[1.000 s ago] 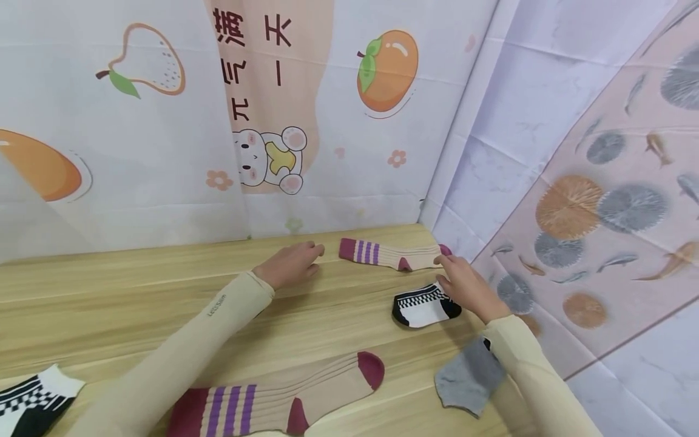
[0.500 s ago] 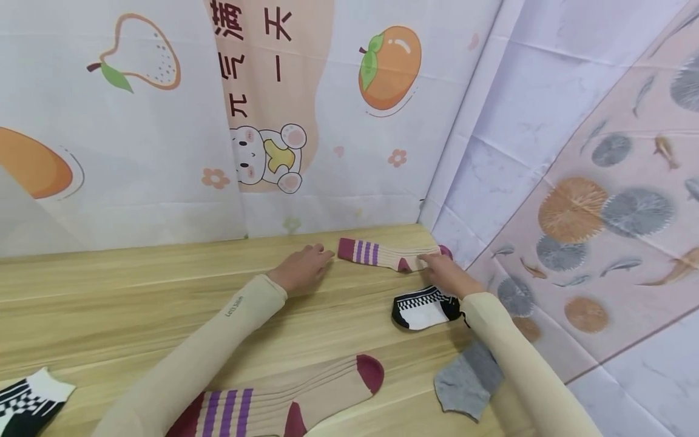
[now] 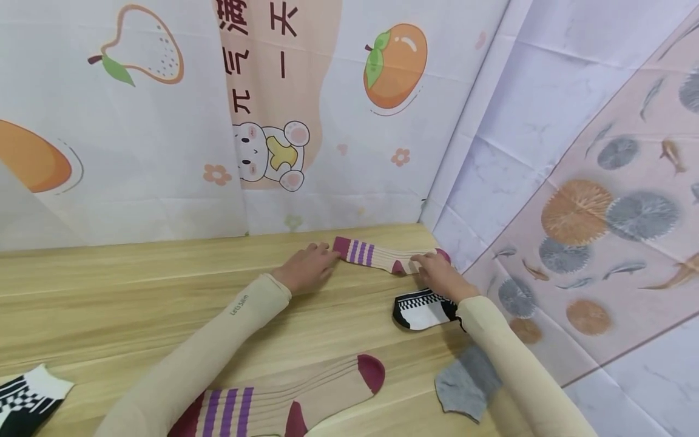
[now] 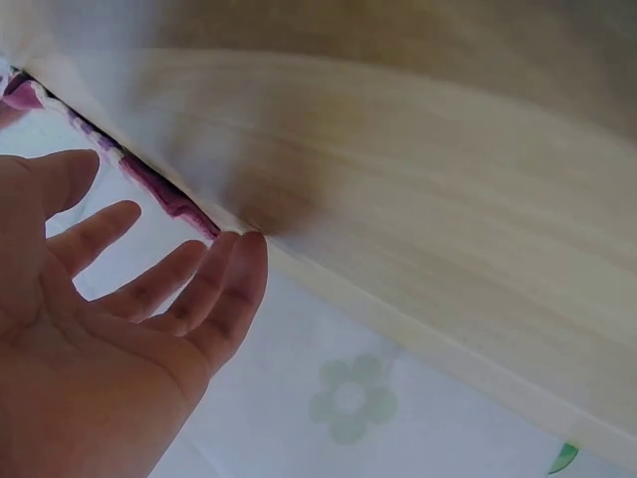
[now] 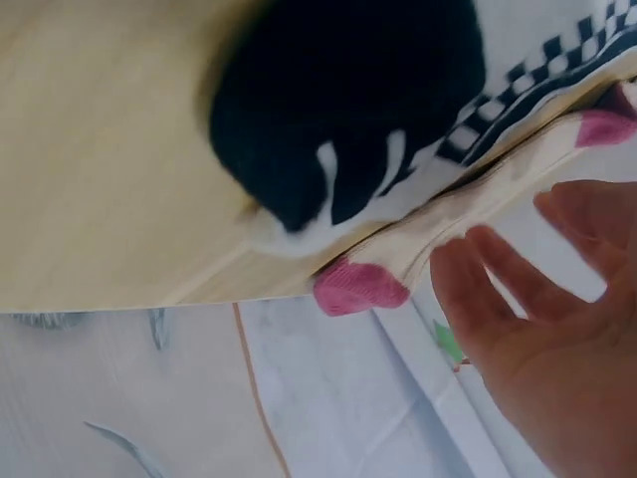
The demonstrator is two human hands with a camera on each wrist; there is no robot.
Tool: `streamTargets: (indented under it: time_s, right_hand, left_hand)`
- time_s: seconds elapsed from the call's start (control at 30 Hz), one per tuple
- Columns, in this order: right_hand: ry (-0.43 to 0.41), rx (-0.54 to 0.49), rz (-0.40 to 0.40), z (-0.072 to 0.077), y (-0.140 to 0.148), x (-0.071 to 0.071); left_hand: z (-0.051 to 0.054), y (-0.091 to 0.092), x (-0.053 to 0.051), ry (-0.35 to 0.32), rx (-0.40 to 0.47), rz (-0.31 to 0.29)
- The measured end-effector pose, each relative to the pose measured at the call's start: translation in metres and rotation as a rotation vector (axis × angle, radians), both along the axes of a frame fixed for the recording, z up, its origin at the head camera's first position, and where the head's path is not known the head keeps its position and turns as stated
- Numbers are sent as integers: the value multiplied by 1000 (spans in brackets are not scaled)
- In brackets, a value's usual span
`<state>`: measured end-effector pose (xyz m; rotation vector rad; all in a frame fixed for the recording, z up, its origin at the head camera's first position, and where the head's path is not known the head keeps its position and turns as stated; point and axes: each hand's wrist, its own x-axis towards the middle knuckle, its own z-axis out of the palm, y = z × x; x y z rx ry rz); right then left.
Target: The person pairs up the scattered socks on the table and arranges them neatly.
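A beige sock with maroon cuff, heel and toe and purple stripes [image 3: 382,257] lies at the back of the wooden table. The fingertips of my left hand [image 3: 307,267] touch its cuff end, fingers loosely bent. My right hand [image 3: 441,276] rests its fingers on the foot part near the heel. In the left wrist view, the left hand [image 4: 129,309] has spread, slightly curved fingers beside the sock's maroon cuff [image 4: 164,194]. In the right wrist view, the right hand [image 5: 547,309] has relaxed fingers against the sock, whose toe [image 5: 360,289] shows.
A black and white checkered sock [image 3: 423,311] lies just in front of my right hand, a grey sock [image 3: 464,385] nearer. A larger striped beige sock [image 3: 327,388] is at the front, another checkered sock [image 3: 33,397] at far left. Printed cloths [image 3: 164,218] hang behind and at right.
Both hands have come to the striped sock at the back, the left moving right and the right moving left. That sock has shifted slightly left and tilted a little.
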<state>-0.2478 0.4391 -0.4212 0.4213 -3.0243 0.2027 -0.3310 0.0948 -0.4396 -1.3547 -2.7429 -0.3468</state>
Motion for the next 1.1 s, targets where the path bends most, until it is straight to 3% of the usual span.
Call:
streamTargets:
  time_s: [0.1, 0.2, 0.37, 0.6, 0.73, 0.9, 1.0, 1.1]
  right_hand:
    - [41, 14, -58, -2, 4, -2]
    - [24, 27, -78, -6, 8, -5]
    - [-15, 10, -61, -7, 9, -5]
    - [-39, -17, -64, 5, 6, -4]
    - [-32, -41, -46, 4, 3, -3]
    - [-85, -95, -24, 8, -10, 0]
    - [-109, -107, 23, 11, -20, 1]
    - [-72, -65, 23, 10, -25, 2]
  left_hand:
    - [-3, 3, 1, 8, -51, -9]
    - [-5, 5, 3, 1, -116, -11]
    - [-2, 6, 7, 39, -109, -1]
    - [4, 0, 11, 125, -135, -17]
    - [3, -6, 16, 147, -86, -48]
    - [1, -7, 12, 153, 5, -107]
    - [0, -8, 9, 141, 27, -96]
    - [-1, -8, 7, 105, 24, -68]
